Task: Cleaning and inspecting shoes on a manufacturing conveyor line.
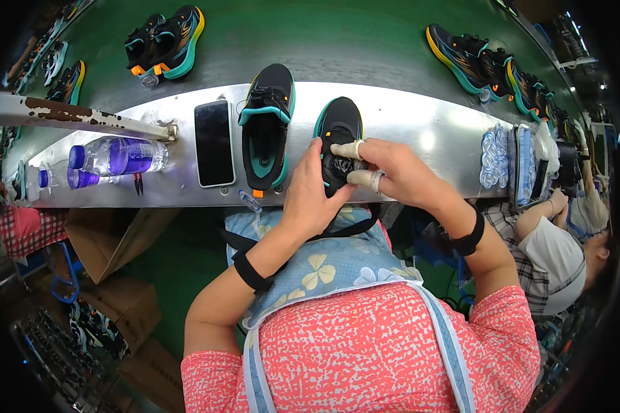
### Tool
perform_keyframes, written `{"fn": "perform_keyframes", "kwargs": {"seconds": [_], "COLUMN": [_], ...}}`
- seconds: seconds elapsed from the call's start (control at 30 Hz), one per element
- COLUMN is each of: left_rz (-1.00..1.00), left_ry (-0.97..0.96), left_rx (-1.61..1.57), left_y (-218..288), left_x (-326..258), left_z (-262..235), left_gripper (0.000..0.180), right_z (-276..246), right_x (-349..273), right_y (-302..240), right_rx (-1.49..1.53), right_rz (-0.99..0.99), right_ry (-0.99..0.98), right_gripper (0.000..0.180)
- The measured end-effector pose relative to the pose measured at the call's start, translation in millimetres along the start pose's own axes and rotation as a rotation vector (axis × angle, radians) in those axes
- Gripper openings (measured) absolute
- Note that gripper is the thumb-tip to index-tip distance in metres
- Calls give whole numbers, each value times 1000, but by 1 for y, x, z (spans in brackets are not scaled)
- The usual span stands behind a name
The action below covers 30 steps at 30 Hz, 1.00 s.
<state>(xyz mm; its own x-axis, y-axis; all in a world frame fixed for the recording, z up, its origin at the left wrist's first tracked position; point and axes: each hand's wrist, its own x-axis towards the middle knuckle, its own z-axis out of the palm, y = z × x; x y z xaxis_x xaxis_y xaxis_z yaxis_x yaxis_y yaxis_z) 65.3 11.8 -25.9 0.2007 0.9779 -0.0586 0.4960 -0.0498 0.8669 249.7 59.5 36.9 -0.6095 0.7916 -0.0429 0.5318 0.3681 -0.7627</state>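
Note:
A black sneaker [342, 113] with a teal sole edge lies toe-away on the metal worktop in front of me. My left hand [310, 193] wraps its near left side, thumb toward the heel. Over the lace area, my right hand [399, 168] is closed, its thumb and forefinger in pale finger covers. Dark material shows between those fingertips; whether it is lace or tongue I cannot tell. Just left stands the matching sneaker [267, 131], untouched, with a teal lining and an orange heel tab. A small oval tag [250, 201] lies by its heel.
Left are a phone [214, 144], plastic bottles [120, 156] and a worn metal bar [83, 117]. Bundled pale laces [494, 157] and a tray [523, 165] lie right. More sneakers [165, 41] sit on the green belt [310, 34]. Another person [558, 255] sits at right.

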Motion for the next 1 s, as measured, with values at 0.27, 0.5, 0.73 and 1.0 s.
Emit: {"fn": "perform_keyframes", "kwargs": {"seconds": [0.27,0.5,0.73,1.0], "left_rz": [27,-24,94,50], "left_ry": [-3,-69,95,566], "left_rx": [-4,12,-130,87], "left_y": [-1,3,19,-11], "left_x": [2,0,-33,2], "left_z": [5,-2,-44,-75], "left_gripper": [89,94,32,41], "right_z": [3,5,7,44], "right_x": [4,26,-20,-16], "right_y": [-5,-24,-8,-9], "right_rx": [-151,-378,19,-131], "right_rz": [-18,43,171,269], "right_ry": [114,-49,301,399], "right_gripper": [30,30,81,87]}}
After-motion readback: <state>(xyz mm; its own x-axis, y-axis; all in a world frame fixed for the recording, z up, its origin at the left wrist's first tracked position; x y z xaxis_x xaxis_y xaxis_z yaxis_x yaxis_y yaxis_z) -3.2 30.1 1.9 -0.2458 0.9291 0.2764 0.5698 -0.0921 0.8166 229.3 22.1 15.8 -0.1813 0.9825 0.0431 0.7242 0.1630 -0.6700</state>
